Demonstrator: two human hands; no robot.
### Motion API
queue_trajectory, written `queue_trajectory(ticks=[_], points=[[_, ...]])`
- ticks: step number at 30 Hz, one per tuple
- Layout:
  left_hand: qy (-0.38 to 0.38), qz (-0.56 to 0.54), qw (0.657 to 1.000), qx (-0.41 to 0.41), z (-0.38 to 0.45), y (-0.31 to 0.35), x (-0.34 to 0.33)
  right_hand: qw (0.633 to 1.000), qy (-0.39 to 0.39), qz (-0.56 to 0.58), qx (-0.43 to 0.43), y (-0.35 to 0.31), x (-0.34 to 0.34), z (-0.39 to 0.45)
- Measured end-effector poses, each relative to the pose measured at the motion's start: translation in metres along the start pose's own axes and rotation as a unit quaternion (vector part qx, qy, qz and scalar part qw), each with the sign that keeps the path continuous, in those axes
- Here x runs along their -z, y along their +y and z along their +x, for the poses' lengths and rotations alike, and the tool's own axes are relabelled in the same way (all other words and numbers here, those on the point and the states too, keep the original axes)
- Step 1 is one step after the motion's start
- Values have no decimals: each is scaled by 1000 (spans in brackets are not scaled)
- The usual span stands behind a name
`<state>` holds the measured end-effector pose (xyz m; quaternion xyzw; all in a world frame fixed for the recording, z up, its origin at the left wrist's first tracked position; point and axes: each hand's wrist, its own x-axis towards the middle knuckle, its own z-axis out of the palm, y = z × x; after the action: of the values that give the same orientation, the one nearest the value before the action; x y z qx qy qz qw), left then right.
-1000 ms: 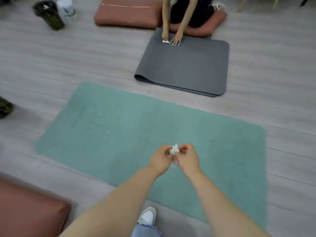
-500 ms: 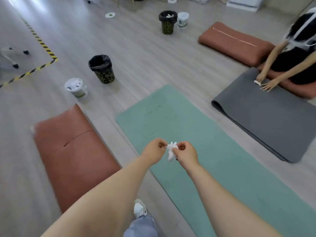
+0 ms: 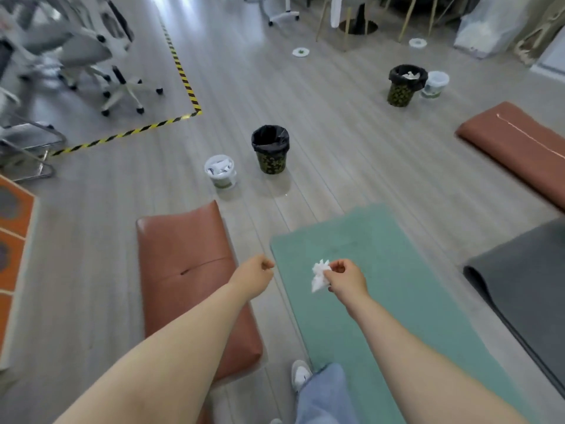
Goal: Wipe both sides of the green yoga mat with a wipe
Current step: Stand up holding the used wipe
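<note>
White crumpled wipe (image 3: 320, 275) now hangs from the right hand (image 3: 347, 278) alone, pinched between thumb and curled fingers above the near left part of the flat green yoga mat (image 3: 397, 289); a moment ago both hands were working it together, and the left hand (image 3: 255, 278) has come away, fingers curled in on themselves with nothing visible in them, out over the floor strip between the mat's left edge and the long brown leather cushion (image 3: 189, 280); the view has swung left too, bringing the black-lined patterned waste bin (image 3: 270, 149) and the small white plastic tub (image 3: 220, 172) into sight beyond the mat's far left corner. My read: the wipe is either readied for wiping or spent and bound for that bin; which, I cannot tell. Hard to make out: whether the mat's surface is damp, which side faces up; its right end runs off the bottom edge; the folded dark grey mat (image 3: 526, 289) is cut off at right.
</note>
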<state>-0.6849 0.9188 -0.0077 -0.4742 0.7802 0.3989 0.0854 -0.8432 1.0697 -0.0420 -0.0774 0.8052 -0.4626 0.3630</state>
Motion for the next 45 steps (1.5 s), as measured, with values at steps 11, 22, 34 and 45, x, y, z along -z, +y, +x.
queue_trajectory(ticks=[11, 22, 34, 45], points=[[77, -45, 995, 38, 114, -5, 102, 995, -59, -68, 30, -119, -61, 125], [60, -53, 996, 40, 312, -10, 252, 994, -2, -97, 50, -258, -158, 277], [71, -49, 995, 49, 484, 20, 383, 998, 1, -58, 19, -403, -228, 442], [28, -15, 997, 69, 689, 43, 434, 993, -18, -108, -32, -481, -289, 652]])
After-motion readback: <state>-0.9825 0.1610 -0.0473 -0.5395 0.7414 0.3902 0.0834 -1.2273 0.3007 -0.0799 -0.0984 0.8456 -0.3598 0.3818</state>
